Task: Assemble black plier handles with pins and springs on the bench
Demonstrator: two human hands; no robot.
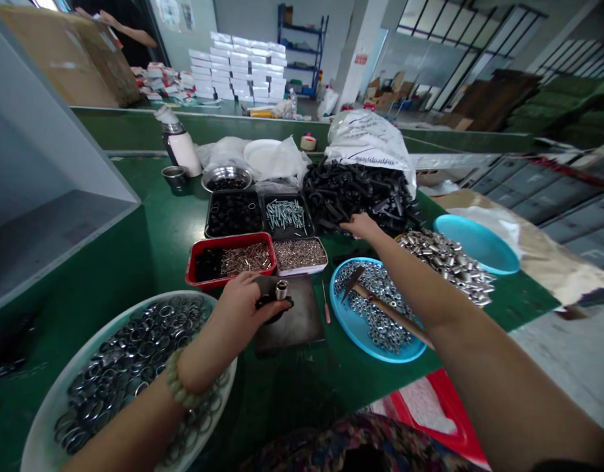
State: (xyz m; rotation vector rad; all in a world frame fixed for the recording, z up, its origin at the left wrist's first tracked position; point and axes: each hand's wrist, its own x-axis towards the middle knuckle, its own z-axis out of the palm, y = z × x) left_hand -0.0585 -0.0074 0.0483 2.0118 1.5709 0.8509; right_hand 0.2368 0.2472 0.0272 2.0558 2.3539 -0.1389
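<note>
1. A long green workbench runs through a cluttered workshop, with stacked white boxes behind it. Far off, another person's arm reaches across the top of the view.
2. Parts lie sorted across the bench: a white plate heaped with metal rings, a red tray, and a blue plate of steel nuts with a wooden-handled tool across it.
3. The right hand, open with fingers extended, rests at the near edge of a pile of black plastic parts spilling from a white sack. The parts look light and stiff, and any single piece could be picked out by an end.
4. The left hand, wearing a bead bracelet, closes around a black part just above a dark pad.
5. A small silver sleeve stands in that part (the fingers hide much of it). It looks hard and slippery, so the black body seems the safer place to grip.
</note>
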